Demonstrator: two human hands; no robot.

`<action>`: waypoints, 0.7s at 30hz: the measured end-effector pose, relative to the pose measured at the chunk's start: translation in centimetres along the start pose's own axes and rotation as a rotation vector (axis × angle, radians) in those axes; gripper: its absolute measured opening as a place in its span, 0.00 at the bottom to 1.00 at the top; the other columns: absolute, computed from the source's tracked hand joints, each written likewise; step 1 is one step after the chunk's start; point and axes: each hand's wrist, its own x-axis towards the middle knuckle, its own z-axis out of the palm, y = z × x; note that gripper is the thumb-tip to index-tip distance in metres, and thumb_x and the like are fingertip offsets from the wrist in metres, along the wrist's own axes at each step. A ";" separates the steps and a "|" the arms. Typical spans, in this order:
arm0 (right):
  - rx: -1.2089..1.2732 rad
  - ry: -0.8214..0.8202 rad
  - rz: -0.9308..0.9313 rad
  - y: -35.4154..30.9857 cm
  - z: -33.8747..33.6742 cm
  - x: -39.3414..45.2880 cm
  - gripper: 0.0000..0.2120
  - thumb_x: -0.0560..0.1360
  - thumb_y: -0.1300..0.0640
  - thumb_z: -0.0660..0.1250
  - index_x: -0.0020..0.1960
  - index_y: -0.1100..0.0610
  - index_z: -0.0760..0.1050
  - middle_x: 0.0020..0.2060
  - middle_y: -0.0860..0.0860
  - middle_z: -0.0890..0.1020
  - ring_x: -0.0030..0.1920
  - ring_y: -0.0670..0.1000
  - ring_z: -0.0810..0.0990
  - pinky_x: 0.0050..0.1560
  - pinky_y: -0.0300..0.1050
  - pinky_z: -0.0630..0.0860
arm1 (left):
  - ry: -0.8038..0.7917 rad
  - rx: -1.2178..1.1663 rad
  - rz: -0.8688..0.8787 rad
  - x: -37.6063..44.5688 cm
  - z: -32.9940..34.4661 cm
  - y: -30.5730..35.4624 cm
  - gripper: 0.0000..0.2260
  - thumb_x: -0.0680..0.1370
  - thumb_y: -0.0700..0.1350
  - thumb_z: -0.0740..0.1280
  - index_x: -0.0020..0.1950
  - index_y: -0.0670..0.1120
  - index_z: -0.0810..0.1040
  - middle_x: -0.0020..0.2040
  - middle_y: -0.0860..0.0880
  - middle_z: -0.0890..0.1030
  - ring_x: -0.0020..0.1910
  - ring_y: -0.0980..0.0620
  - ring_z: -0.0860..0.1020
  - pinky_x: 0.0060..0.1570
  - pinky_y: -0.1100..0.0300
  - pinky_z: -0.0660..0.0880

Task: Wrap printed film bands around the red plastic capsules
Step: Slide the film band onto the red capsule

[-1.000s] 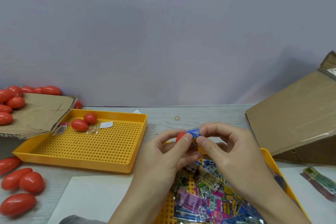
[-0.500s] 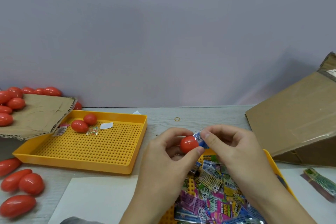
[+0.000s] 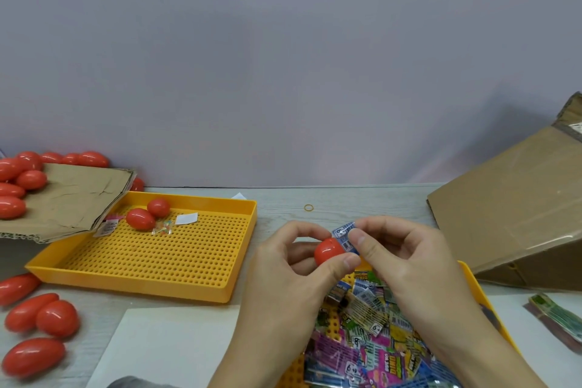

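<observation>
Above the near tray of printed bands, we find the left hand pinching a red capsule steady so the right hand can pinch the blue band over its end.

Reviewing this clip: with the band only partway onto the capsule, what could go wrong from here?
The right hand pinches the blue film band at one end of the red capsule; thin film might crease or tear. The left hand grips the smooth capsule by fingertips only, so it could slip and drop onto the loose bands below.

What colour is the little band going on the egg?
Blue with white print, on the film band; the head view shows it.
</observation>
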 end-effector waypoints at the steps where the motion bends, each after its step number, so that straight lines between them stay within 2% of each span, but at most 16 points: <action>1: 0.007 0.006 -0.004 0.0 0.0 0.0 0.06 0.66 0.48 0.71 0.42 0.41 0.84 0.38 0.47 0.86 0.40 0.43 0.84 0.41 0.33 0.79 | 0.001 -0.003 0.002 0.0 0.0 0.0 0.20 0.61 0.55 0.76 0.50 0.50 0.80 0.42 0.52 0.87 0.42 0.54 0.86 0.41 0.64 0.81; 5: 0.046 0.009 -0.013 -0.3 0.0 0.0 0.07 0.72 0.58 0.72 0.42 0.46 0.84 0.33 0.47 0.85 0.31 0.40 0.81 0.33 0.28 0.74 | -0.016 -0.002 -0.013 -0.1 0.0 -0.1 0.13 0.71 0.46 0.75 0.54 0.50 0.79 0.44 0.52 0.87 0.44 0.54 0.86 0.44 0.61 0.82; 8: 0.046 0.001 -0.005 -0.5 0.0 -0.1 0.07 0.73 0.59 0.71 0.41 0.48 0.85 0.32 0.47 0.85 0.29 0.39 0.80 0.31 0.27 0.72 | -0.016 0.010 -0.020 0.0 0.0 -0.1 0.14 0.71 0.43 0.75 0.54 0.50 0.78 0.44 0.52 0.87 0.44 0.54 0.86 0.46 0.58 0.83; 12: 0.012 0.002 -0.002 -0.5 0.1 -0.2 0.06 0.71 0.53 0.71 0.43 0.42 0.84 0.35 0.45 0.85 0.33 0.38 0.81 0.32 0.28 0.73 | 0.005 0.065 0.014 0.0 0.0 -0.3 0.13 0.70 0.42 0.77 0.51 0.51 0.80 0.43 0.56 0.86 0.43 0.57 0.85 0.42 0.66 0.80; 14: -0.004 -0.010 0.000 -0.4 0.0 -0.2 0.05 0.69 0.50 0.70 0.43 0.43 0.84 0.36 0.46 0.86 0.37 0.40 0.83 0.36 0.29 0.75 | 0.012 0.086 0.023 0.0 0.0 -0.5 0.13 0.70 0.41 0.77 0.51 0.52 0.80 0.43 0.56 0.86 0.43 0.58 0.85 0.41 0.67 0.80; 18: -0.084 -0.026 -0.030 0.0 -0.1 -0.1 0.05 0.72 0.56 0.72 0.41 0.47 0.85 0.37 0.47 0.86 0.41 0.44 0.84 0.44 0.35 0.79 | -0.001 0.121 0.061 0.0 0.1 -0.6 0.13 0.72 0.39 0.76 0.53 0.52 0.83 0.45 0.54 0.86 0.46 0.56 0.85 0.45 0.64 0.81; 21: -0.139 -0.014 -0.058 0.0 0.0 -0.2 0.05 0.72 0.54 0.73 0.42 0.44 0.85 0.39 0.44 0.85 0.42 0.44 0.82 0.42 0.39 0.78 | 0.001 0.132 0.094 -0.1 0.2 -0.4 0.10 0.74 0.40 0.74 0.53 0.51 0.84 0.45 0.53 0.86 0.46 0.55 0.85 0.47 0.62 0.81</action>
